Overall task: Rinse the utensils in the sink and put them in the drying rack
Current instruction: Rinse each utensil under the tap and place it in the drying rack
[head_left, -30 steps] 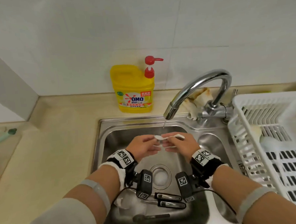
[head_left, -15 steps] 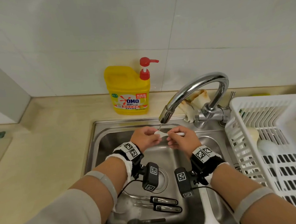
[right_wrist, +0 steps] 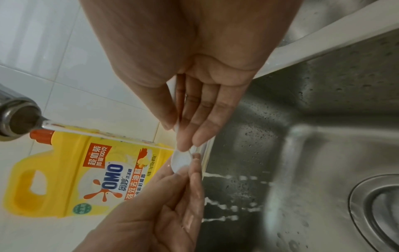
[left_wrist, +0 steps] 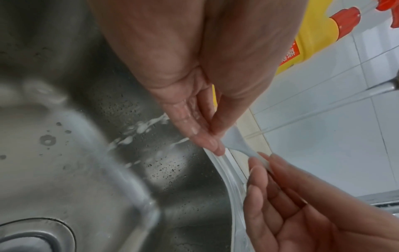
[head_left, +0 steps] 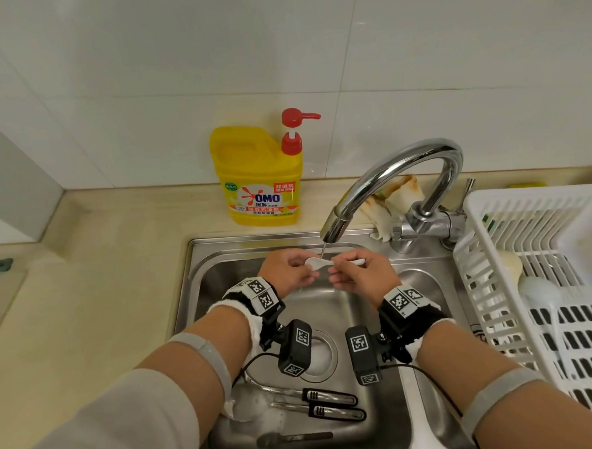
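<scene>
Spoon [head_left: 319, 262] is lying crosswise mid-frame under the faucet [head_left: 336, 227], right hand [head_left: 359, 272] pinching its handle, left hand [head_left: 286, 269] seemingly pinching the bowl

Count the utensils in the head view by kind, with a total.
White spoons: 2, the held spoon and the rack spoon lying in the rack
Black-handled utensils in the sink: 2
Dark utensil at the sink's near side: 1
Total: 5
</scene>
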A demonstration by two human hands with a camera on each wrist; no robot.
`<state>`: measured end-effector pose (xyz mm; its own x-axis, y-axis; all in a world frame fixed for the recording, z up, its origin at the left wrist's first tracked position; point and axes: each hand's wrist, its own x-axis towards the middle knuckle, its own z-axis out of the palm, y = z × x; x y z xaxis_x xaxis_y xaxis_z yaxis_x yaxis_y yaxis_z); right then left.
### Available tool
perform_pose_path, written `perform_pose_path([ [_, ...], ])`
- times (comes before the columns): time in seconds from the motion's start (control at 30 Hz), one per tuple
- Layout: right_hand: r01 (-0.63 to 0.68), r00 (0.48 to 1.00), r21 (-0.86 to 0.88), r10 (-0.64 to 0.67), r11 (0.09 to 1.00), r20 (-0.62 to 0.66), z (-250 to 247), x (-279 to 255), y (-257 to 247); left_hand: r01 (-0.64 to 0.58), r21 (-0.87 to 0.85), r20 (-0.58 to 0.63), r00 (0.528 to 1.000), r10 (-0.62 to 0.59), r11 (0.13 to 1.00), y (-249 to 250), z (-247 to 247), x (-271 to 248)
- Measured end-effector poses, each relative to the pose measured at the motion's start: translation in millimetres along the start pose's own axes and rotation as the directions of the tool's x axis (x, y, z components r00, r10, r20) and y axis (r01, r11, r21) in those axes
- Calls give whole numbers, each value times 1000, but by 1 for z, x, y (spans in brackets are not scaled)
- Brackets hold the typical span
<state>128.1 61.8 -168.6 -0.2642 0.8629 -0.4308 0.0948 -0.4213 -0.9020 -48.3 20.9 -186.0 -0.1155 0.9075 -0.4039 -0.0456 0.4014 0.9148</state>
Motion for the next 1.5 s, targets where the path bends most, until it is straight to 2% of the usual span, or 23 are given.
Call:
perform_pose_path([
  [0.17,-28,1000,-9,28,1000,6,5,1,-1,-35,-7,-9,999,35,999,-1,-3,-4],
  [0.27,-27,1000,-17,27,999,-7,5,4,-1,-2,-20,-45,999,1,1000,-1,-6,-2],
  [0.37,-23,999,48,24,999,-24,7,4,-1,34,-18,-74,997,-35,999,-3,-12,-1],
  [0.63,-67,995,149,55,987,82,26,2,-3,57,-77,-95,993,-64,995,-2,-31,-6],
  [0.8,-53,997,59,50,997,54,37,4,0,64,-113,-132,988,-79,992,-7,-42,-11],
  [1.0,-88,993,148,74,985,95,36,3,-1,47,-123,-230,970,-75,991,-13,-46,-10],
  [1.13,-98,994,204,85,974,68,32,0,-5,46,-157,-185,980,-75,987,-6,-39,-7],
  [1.3,-63,998,174,64,983,0,29,-1,-10,52,-184,-72,995,-66,981,6,-15,-5],
  [1.5,-15,996,169,30,986,-85,11,-2,-16,60,-235,-39,997,-71,970,12,9,0],
])
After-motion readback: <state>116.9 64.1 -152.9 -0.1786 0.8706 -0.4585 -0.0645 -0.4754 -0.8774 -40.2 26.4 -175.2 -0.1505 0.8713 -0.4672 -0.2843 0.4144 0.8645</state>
